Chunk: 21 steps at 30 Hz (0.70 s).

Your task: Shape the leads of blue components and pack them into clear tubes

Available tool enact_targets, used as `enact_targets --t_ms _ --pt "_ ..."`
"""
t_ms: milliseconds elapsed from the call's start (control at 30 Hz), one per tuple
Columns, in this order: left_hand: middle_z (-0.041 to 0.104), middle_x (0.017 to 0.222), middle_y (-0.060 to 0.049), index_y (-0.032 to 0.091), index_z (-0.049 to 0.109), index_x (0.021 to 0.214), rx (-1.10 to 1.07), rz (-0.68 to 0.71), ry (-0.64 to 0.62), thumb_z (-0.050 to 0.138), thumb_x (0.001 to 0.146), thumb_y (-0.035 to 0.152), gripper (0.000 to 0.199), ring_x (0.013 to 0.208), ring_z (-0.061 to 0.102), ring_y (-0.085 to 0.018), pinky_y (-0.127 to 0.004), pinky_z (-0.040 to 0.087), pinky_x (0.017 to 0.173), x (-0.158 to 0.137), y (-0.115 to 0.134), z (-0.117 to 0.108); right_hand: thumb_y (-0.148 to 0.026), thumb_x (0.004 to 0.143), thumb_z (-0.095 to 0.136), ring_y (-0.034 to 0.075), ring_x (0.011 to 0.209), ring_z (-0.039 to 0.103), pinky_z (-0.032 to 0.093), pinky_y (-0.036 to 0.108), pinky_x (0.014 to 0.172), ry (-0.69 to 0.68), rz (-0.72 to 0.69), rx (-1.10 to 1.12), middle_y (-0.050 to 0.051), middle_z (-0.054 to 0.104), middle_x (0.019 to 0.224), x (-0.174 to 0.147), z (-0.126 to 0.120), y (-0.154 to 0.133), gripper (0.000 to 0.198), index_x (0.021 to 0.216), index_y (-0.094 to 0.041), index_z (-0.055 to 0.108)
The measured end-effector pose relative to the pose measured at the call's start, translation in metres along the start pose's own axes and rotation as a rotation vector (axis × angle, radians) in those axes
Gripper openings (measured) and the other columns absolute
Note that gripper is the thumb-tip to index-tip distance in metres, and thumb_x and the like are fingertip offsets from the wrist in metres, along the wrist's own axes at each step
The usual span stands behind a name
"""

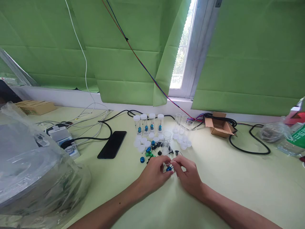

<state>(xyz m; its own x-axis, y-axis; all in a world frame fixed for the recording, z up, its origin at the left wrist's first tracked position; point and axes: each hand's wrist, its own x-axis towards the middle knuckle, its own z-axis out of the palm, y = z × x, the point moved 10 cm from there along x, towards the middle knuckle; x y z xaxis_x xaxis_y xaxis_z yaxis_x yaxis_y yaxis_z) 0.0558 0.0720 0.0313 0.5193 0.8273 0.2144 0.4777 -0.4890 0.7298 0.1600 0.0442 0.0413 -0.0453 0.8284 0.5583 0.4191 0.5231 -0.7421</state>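
Note:
My left hand (157, 170) is closed around a small blue round part (169, 169), gripped between thumb and fingers. Close beside it, my right hand (188, 171) pinches at a thin piece by the blue part; its exact kind is too small to make out. Just beyond my hands stands an open clear tube (166, 140). Small black parts (159, 153), green parts (149, 154) and a loose blue part (142, 159) lie around it. White round caps (141, 148) are spread behind them. Several capped clear tubes (152, 122) with blue parts inside stand farther back.
Uncapped clear tubes (183, 124) stand at the back right, near an open cardboard box (220, 125) and black cable. A black phone (111, 145) and a power strip (63, 140) lie left. A large plastic-wrapped spool (35, 171) fills the left front. A bottle (293, 141) is far right.

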Motion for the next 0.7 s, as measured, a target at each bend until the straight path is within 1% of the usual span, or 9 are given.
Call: enact_targets --t_ms 100,167,233,333,400,467,567,633,700 --pt "0.059 0.065 0.000 0.019 0.065 0.071 0.040 0.053 0.000 0.057 0.073 0.012 0.010 0.062 0.051 -0.014 -0.024 0.034 0.056 -0.001 0.006 0.001 -0.028 0.095 0.047 0.016 0.063 0.057 0.046 0.028 0.060 -0.056 -0.086 -0.008 0.003 0.064 0.070 -0.003 0.005 -0.010 0.024 0.079 -0.020 0.063" --pt "0.057 0.062 0.000 0.019 0.063 0.065 0.048 0.083 0.004 0.056 0.075 0.012 0.014 0.062 0.051 -0.014 -0.024 0.034 0.056 -0.001 0.009 0.001 -0.027 0.096 0.045 0.016 0.065 0.060 0.048 0.028 0.062 -0.068 -0.089 -0.006 0.004 0.066 0.074 -0.004 0.007 -0.011 0.022 0.085 -0.021 0.063" --pt "0.057 0.062 0.000 0.019 0.065 0.066 0.041 0.094 0.016 0.059 0.077 0.016 0.013 0.062 0.051 -0.015 -0.025 0.035 0.057 -0.002 0.010 -0.001 -0.027 0.097 0.043 0.016 0.065 0.060 0.049 0.028 0.062 -0.012 -0.057 -0.034 0.003 0.066 0.074 -0.003 0.001 -0.007 0.022 0.088 -0.020 0.063" --pt "0.061 0.065 -0.001 0.019 0.069 0.074 0.015 0.062 0.030 0.066 0.075 0.020 0.004 0.061 0.052 -0.015 -0.025 0.037 0.056 -0.002 0.004 -0.002 -0.027 0.096 0.045 0.016 0.061 0.057 0.047 0.029 0.060 0.125 -0.008 -0.158 0.002 0.062 0.070 0.003 -0.015 0.004 0.019 0.088 -0.019 0.061" --pt "0.063 0.066 -0.001 0.020 0.070 0.076 -0.004 0.030 0.037 0.068 0.074 0.022 0.004 0.059 0.053 -0.014 -0.025 0.039 0.056 -0.002 0.000 -0.003 -0.025 0.094 0.047 0.018 0.067 0.058 0.048 0.031 0.064 0.140 -0.009 -0.243 0.005 0.065 0.079 0.008 -0.018 0.011 0.014 0.095 -0.019 0.060" --pt "0.064 0.066 0.000 0.020 0.070 0.076 -0.020 -0.001 0.049 0.068 0.074 0.022 0.004 0.058 0.053 -0.014 -0.025 0.040 0.056 -0.002 -0.003 -0.004 -0.020 0.093 0.046 0.022 0.082 0.059 0.049 0.035 0.074 0.109 -0.043 -0.315 0.008 0.065 0.091 0.012 -0.016 0.014 0.016 0.101 -0.018 0.060" --pt "0.065 0.066 -0.001 0.019 0.070 0.075 -0.068 -0.037 0.086 0.067 0.074 0.024 0.005 0.059 0.055 -0.015 -0.026 0.043 0.058 -0.001 -0.008 -0.007 -0.014 0.092 0.047 0.026 0.099 0.056 0.045 0.041 0.086 0.032 -0.086 -0.421 0.011 0.065 0.105 0.016 -0.008 0.017 0.023 0.109 -0.020 0.061" --pt "0.066 0.067 -0.001 0.019 0.069 0.075 -0.142 -0.077 0.123 0.067 0.074 0.027 0.008 0.060 0.056 -0.015 -0.026 0.044 0.058 0.000 -0.013 -0.009 -0.012 0.091 0.048 0.028 0.104 0.053 0.043 0.044 0.089 -0.014 -0.092 -0.481 0.011 0.065 0.112 0.015 -0.002 0.018 0.028 0.115 -0.021 0.061" --pt "0.066 0.068 -0.002 0.018 0.068 0.074 -0.248 -0.136 0.156 0.068 0.074 0.030 0.011 0.062 0.057 -0.016 -0.026 0.046 0.058 0.001 -0.021 -0.010 -0.010 0.090 0.049 0.028 0.106 0.052 0.041 0.045 0.089 -0.049 -0.081 -0.514 0.010 0.065 0.114 0.015 0.002 0.019 0.030 0.115 -0.021 0.061"
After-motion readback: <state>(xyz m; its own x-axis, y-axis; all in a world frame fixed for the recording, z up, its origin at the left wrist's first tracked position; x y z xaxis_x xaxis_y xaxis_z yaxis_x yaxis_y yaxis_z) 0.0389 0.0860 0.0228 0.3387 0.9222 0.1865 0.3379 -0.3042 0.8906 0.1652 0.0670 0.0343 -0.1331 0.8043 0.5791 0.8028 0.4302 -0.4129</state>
